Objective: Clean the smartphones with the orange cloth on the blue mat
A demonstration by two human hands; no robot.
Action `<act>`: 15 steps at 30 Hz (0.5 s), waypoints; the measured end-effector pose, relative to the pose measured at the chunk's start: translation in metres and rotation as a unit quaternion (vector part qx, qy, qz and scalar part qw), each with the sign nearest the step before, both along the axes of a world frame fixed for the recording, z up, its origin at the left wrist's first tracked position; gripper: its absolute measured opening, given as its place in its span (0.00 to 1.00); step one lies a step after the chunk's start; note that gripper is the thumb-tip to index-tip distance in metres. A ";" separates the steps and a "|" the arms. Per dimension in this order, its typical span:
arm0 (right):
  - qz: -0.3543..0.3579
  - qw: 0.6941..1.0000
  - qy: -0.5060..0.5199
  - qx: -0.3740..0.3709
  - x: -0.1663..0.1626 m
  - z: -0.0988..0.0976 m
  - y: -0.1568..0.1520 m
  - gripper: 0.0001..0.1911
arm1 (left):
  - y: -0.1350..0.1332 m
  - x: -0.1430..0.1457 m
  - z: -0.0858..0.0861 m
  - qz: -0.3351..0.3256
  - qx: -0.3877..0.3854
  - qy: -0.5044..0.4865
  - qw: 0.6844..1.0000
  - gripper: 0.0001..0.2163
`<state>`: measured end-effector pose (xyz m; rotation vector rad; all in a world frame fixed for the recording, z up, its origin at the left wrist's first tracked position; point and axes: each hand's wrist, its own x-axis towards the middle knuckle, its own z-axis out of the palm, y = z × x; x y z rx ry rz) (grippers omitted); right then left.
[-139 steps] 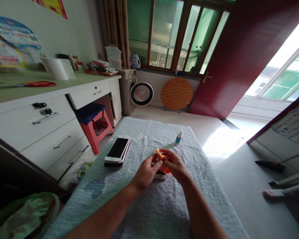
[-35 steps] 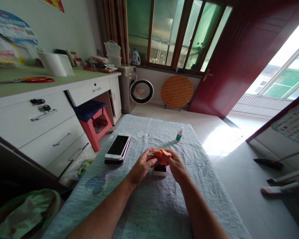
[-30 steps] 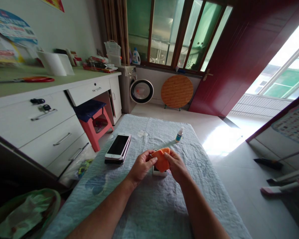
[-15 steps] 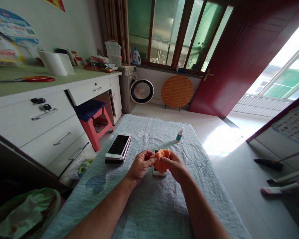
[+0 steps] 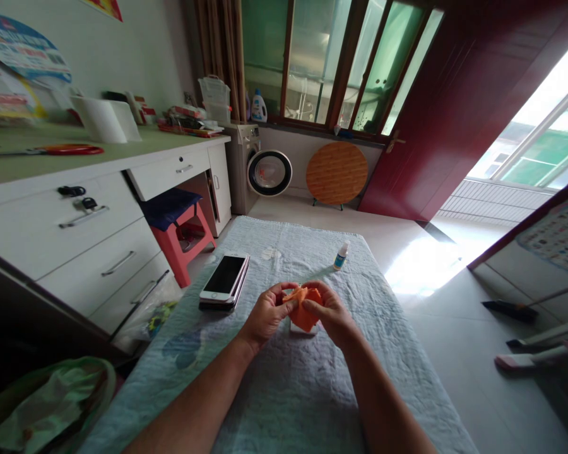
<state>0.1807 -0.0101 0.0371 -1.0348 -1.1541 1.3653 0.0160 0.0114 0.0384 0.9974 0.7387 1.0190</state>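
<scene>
An orange cloth (image 5: 305, 311) is bunched between my two hands. My left hand (image 5: 268, 313) pinches its left side, thumb on top. On the other side my right hand (image 5: 332, 313) grips the cloth with thumb and curled fingers. Beneath it lies a white phone (image 5: 303, 330), mostly hidden, with only its near end showing. A stack of phones (image 5: 224, 279) rests to the left, the top one white with a dark screen. Beyond my right hand stands a small spray bottle (image 5: 341, 257) with a blue label.
A pale blue quilted cloth (image 5: 284, 391) covers the table. White drawers (image 5: 94, 246) and a red stool (image 5: 184, 236) are on the left, above a lined bin (image 5: 52, 403). Farther back are a washing machine with its door open (image 5: 269, 173) and a round wooden tabletop (image 5: 337, 173).
My hands have drawn slightly closer together and the cloth is more bunched. My right fingers have curled farther over its back, and less of the phone beneath shows.
</scene>
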 end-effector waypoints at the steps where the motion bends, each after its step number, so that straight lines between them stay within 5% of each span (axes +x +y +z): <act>1: 0.009 1.000 -0.003 0.001 0.000 0.000 0.000 0.18 | 0.000 0.000 -0.001 0.002 0.007 0.003 1.000 0.23; 15: 0.007 1.000 -0.002 -0.018 -0.001 0.003 0.002 0.17 | 0.003 -0.005 -0.007 0.047 0.103 0.132 0.985 0.13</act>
